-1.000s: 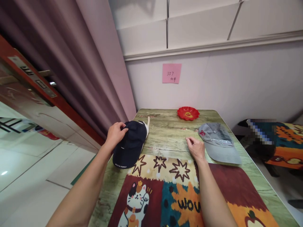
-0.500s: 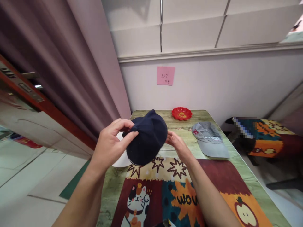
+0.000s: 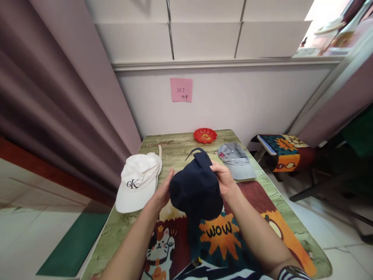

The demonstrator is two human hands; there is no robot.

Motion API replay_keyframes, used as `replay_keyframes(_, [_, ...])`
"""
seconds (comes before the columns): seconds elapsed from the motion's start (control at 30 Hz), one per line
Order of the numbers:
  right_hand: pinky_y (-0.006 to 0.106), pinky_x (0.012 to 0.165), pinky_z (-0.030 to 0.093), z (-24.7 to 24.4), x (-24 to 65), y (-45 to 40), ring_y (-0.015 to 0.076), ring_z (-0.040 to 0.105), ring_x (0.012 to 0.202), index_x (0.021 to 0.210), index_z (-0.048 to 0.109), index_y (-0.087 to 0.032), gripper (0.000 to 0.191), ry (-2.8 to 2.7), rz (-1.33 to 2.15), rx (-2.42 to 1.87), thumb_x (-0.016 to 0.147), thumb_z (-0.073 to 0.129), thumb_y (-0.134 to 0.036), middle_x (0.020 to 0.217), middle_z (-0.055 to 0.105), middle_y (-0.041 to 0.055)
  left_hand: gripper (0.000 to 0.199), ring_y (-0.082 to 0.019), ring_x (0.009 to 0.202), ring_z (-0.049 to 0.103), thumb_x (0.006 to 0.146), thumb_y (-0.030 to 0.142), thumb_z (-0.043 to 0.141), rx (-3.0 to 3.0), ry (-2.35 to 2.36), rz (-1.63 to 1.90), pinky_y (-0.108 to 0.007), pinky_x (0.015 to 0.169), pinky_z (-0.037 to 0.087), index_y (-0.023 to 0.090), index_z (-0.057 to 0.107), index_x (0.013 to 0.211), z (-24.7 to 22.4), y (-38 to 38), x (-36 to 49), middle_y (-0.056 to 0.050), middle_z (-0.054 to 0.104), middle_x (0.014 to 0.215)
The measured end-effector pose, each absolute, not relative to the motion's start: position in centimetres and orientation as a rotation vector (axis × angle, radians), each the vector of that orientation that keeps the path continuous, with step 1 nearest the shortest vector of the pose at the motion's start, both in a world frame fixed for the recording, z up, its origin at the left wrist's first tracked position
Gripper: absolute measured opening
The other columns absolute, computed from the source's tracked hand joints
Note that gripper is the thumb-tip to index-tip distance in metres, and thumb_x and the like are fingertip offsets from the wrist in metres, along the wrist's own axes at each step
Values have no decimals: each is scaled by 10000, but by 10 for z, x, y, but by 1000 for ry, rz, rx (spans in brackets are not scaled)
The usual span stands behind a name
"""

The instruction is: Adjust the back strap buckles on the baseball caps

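A navy baseball cap (image 3: 195,190) is between my two hands above the patterned mat (image 3: 180,249). Its strap makes a loop at the top, and its brim points down toward me. My right hand (image 3: 223,179) grips the cap's right edge with fingers and thumb. On the other side, my left hand (image 3: 163,190) holds the cap's left edge, its fingers partly hidden by the fabric. A white cap (image 3: 138,181) with black letters lies on the table to the left. To the right rests a grey cap (image 3: 236,160) with white lettering.
A red scalloped dish (image 3: 205,135) stands at the far end of the wood-patterned table (image 3: 169,142). A pink note (image 3: 181,90) is stuck on the wall. Right of the table is a stool with a printed cover (image 3: 287,151); a curtain (image 3: 75,97) hangs at left.
The navy cap has turned, and its strap now shows at the top. My right hand has closed on its edge; my left has shifted from a pinch to its side. The view has swung right.
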State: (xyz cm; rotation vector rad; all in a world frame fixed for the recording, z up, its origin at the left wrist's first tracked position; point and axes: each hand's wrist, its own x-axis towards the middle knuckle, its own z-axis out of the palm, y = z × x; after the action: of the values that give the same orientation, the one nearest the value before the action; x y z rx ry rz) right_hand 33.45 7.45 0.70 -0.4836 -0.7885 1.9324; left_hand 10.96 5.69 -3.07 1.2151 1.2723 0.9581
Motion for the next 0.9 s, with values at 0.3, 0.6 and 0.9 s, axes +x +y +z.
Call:
replay_keyframes(0.3, [269, 775, 536, 13, 349, 103, 152, 689, 800, 1080, 705, -240, 355, -830, 1710, -650, 750, 757, -362, 893, 749, -15, 318, -229, 810, 699, 690, 426, 796, 977, 977, 1050, -337, 781, 544, 174, 726, 871, 3, 73, 97, -72, 750, 881])
replay_keyframes(0.6, [286, 792, 483, 13, 367, 115, 154, 656, 790, 877, 709, -200, 254, -1244, 1318, -768, 729, 798, -386, 837, 741, 20, 302, -173, 789, 623, 711, 378, 791, 1370, 1111, 1145, -281, 768, 471, 168, 722, 917, 30, 88, 91, -40, 718, 869])
replay_keyframes(0.9, [268, 695, 463, -36, 362, 74, 126, 582, 648, 892, 695, -176, 346, -1098, 1358, -946, 819, 704, -513, 669, 649, -6, 224, -159, 749, 593, 736, 360, 740, 1456, 1261, 1039, -254, 698, 436, 190, 703, 876, -21, 59, 92, -5, 672, 832])
